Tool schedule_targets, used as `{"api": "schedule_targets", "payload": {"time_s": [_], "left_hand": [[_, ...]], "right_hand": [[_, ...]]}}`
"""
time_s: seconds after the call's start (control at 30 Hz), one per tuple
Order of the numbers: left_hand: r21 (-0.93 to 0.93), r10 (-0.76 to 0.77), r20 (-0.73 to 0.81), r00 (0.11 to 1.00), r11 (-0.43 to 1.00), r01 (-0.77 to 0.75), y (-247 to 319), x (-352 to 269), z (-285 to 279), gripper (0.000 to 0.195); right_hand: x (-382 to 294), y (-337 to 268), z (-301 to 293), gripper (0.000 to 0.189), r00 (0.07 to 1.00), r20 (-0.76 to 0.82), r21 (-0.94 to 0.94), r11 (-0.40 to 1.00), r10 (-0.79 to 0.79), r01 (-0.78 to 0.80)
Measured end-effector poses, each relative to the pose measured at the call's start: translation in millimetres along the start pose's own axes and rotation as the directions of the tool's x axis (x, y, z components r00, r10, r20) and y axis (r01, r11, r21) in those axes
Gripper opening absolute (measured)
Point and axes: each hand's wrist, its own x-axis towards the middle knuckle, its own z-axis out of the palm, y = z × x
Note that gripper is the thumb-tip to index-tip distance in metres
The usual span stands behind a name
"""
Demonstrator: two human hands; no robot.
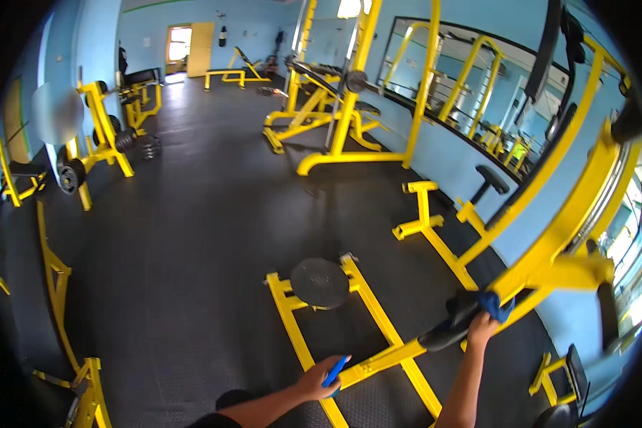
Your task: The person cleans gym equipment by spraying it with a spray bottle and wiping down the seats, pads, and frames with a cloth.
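My right hand (482, 327) grips a dark blue cloth (496, 308) and presses it near the upper end of a black padded part (446, 333) on a yellow steel gym machine (553, 235). Lower and to the left, my left hand (315, 379) is closed around a bright blue object (335, 371); its kind is hard to tell, as the fingers cover much of it. That hand is near the lower end of a yellow bar (377, 366) running down from the pad. Beyond it, a round black disc (320, 282) sits between two yellow floor rails.
A yellow bench frame (438, 241) stands beside the machine at the right. Farther off are a rack with a barbell (345, 107) and a wall mirror (460, 80). Weight plates (72, 175) hang on a yellow stand at the left. Dark rubber flooring (192, 241) runs between the machines.
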Motion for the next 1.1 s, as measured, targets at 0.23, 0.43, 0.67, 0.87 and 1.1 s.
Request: {"api": "schedule_targets", "payload": {"time_s": [0.23, 0.43, 0.67, 0.87, 1.1], "left_hand": [[-0.385, -0.325, -0.242, 0.914, 0.897, 0.217, 129.4, -109.8, 9.2, 0.057], [-0.639, -0.559, -0.399, 0.727, 0.738, 0.217, 283.0, -197.4, -9.2, 0.063], [0.488, -0.069, -0.479, 0.875, 0.807, 0.332, 354.6, -297.5, -23.1, 0.074], [-0.043, -0.261, -0.473, 0.841, 0.961, 0.274, 482.0, -282.6, 7.4, 0.059], [-0.119, -0.361, -0.401, 0.842, 0.932, 0.343, 532.3, -349.8, 63.7, 0.061]], "right_hand": [[5.6, -65.3, -46.9, 0.055, 0.786, 0.324, 0.518, 0.597, 0.526, -0.613], [48.2, -169.3, -145.7, 0.044, 0.669, 0.648, 0.635, 0.226, 0.364, -0.738], [130.7, -276.2, -268.8, 0.032, 0.892, 0.308, 0.693, 0.721, -0.330, 0.027], [144.0, -285.0, -409.8, 0.045, 0.699, 0.643, 0.730, 0.525, -0.312, -0.438], [89.1, -271.5, -500.3, 0.039, 0.537, 0.844, 0.518, -0.233, -0.017, -0.823]]}}
